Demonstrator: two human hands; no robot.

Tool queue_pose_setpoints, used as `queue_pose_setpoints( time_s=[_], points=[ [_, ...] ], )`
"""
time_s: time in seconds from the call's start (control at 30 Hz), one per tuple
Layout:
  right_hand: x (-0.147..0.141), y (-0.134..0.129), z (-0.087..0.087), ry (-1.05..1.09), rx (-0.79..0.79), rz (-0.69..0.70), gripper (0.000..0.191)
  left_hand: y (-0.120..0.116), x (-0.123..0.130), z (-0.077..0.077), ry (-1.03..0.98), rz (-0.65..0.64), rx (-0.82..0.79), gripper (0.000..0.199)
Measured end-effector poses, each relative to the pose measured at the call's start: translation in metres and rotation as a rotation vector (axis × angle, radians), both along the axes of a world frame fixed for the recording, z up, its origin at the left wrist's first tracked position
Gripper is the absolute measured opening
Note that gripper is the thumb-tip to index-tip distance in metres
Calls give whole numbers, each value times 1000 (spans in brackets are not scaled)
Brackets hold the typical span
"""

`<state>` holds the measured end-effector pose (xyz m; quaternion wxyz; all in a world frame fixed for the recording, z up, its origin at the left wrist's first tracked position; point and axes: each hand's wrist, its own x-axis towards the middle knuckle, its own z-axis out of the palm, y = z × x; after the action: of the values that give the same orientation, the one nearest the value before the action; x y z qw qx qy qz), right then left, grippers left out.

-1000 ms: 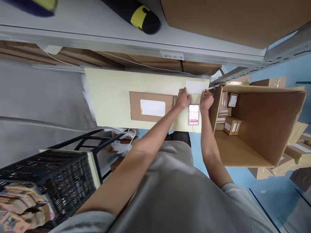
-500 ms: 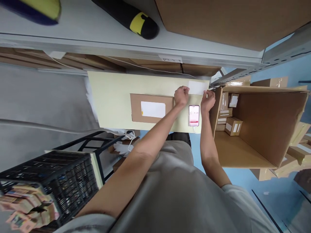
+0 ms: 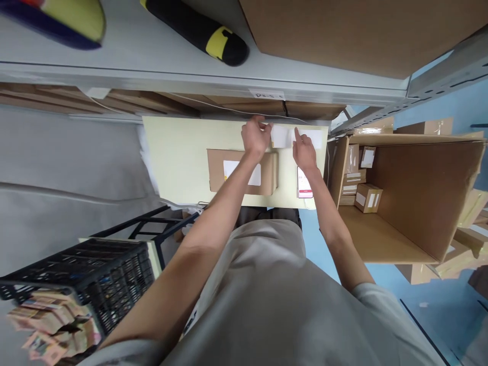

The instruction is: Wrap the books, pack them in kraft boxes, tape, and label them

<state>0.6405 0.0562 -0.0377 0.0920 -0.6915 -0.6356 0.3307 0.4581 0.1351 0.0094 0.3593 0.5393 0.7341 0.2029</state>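
Note:
My left hand (image 3: 257, 136) pinches the left edge of a white label (image 3: 281, 137) near the back of the pale yellow board (image 3: 175, 152). My right hand (image 3: 304, 150) has its index finger stretched out onto the white paper, between that label and another white label (image 3: 313, 138) on its right. Below my left hand lies a brown cardboard box (image 3: 269, 175) with a white label on top, partly hidden by my left forearm. A lit phone (image 3: 304, 184) lies beneath my right wrist, its upper part covered.
A large open carton (image 3: 412, 193) with small boxes inside stands at the right. Above the board runs a grey shelf (image 3: 133, 76) with a black and yellow handle (image 3: 217, 43). A black crate (image 3: 110, 279) is at lower left.
My left hand has moved left and now grips a label edge. The right hand has shifted left, its index finger now extended. Two white labels show where one did before.

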Motion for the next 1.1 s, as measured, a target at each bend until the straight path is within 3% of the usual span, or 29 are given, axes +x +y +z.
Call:
queue_pose_setpoints(
  time_s=[0.1, 0.2, 0.47, 0.8, 0.93, 1.1],
  points=[
    [-2, 15, -15, -80, -137, 51, 71, -1, -7, -5, 69, -10, -63, 17],
    [-7, 20, -18, -164, -203, 94, 74, -7, -5, -4, 128, -8, -104, 14],
    [-13, 20, -10, -270, -211, 102, 76, -15, 0, 6, 82, -11, -196, 20],
    [-12, 22, -9, -195, -205, 48, 75, -26, -2, 15, 47, 49, -101, 17],
    [-11, 21, -8, -162, -173, 30, 70, -39, -7, 30, 4, 105, -13, 19],
    [-8, 25, 8, -21, -144, -81, 62, -64, -36, 67, -247, 114, -7, 34]
  ],
)
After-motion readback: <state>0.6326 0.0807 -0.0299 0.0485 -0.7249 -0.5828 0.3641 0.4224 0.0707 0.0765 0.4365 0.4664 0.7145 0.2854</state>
